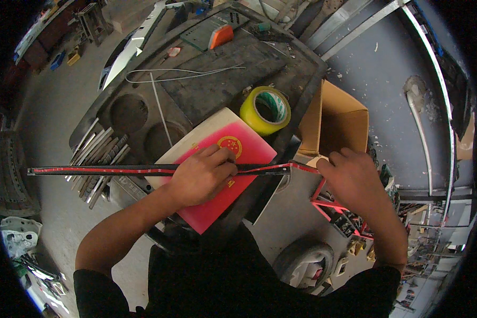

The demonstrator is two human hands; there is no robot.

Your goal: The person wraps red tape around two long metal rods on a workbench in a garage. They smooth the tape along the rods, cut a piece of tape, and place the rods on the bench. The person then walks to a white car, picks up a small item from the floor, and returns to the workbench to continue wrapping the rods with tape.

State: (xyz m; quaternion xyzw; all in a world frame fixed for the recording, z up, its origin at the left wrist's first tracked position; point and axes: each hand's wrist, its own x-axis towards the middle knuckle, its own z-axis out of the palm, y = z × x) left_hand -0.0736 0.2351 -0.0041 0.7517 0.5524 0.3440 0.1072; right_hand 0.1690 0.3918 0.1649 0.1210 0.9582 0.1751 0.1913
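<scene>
A long dark trim strip (103,170) lies across the front of the black cart top (143,89), with a red tape (302,167) along its face. My left hand (206,173) grips the strip near its middle, above a red and cream booklet (258,149) with a gold emblem. At the strip's right end the red tape stands off the strip, and its end is pinched in my right hand (348,175). Behind the booklet stands a roll of yellow adhesive tape (265,111). Metal rods (99,159) lie in a bundle under the strip's left part.
An open cardboard box (344,115) is right of the cart. An orange block (221,37), a green metal plate (206,31) and a bent wire (183,73) lie on the cart. A tyred wheel (306,264) and a red-framed rack (334,210) stand on the floor.
</scene>
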